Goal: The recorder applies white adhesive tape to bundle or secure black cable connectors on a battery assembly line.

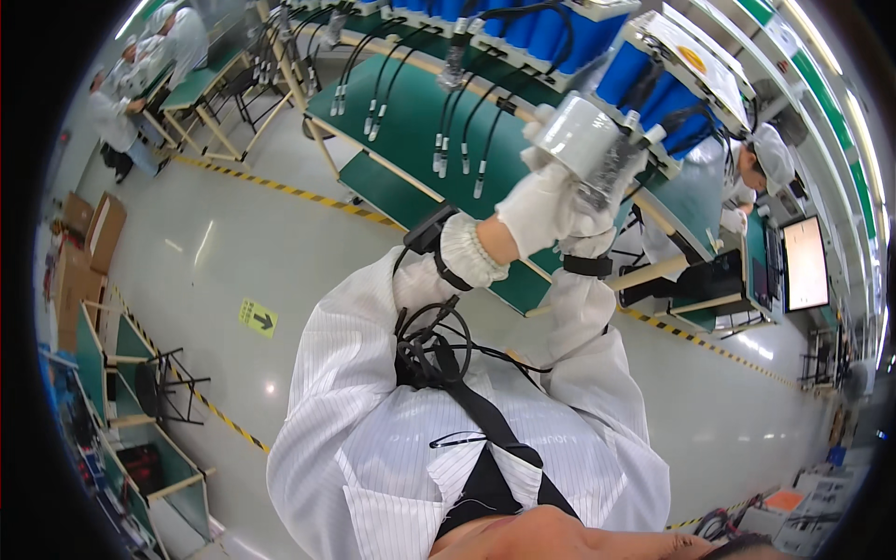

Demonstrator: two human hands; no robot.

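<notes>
Head view: both hands up at the upper right of centre, close together at a glossy white cylinder [574, 135], which sits beside a dark bundle wrapped in clear crinkled plastic [605, 177]. Left hand [541, 205], white-gloved, lies at the cylinder's lower side, knuckles bent; right hand [597, 219], also gloved, is just beside it, at the lower end of the bundle. Fingertips partly hidden and white against white: cannot tell how firmly either hand grips, or which fingers pinch.

Just right of the cylinder: a pack of upright blue cylinders with a white top [627, 70], black leads at its side. Further left along the top edge, a row of blue cylinders [513, 33]; thin black cables with pale tips [481, 177] hang before it, over a green worktop with pale edging [411, 131].

Wrists: black box-shaped device [429, 229] on the left, black band [588, 266] on the right. Far right, a white-capped co-worker [770, 154] bends near a lit monitor [805, 264]. Grey floor [327, 247], yellow-and-black striped tape [299, 194].
</notes>
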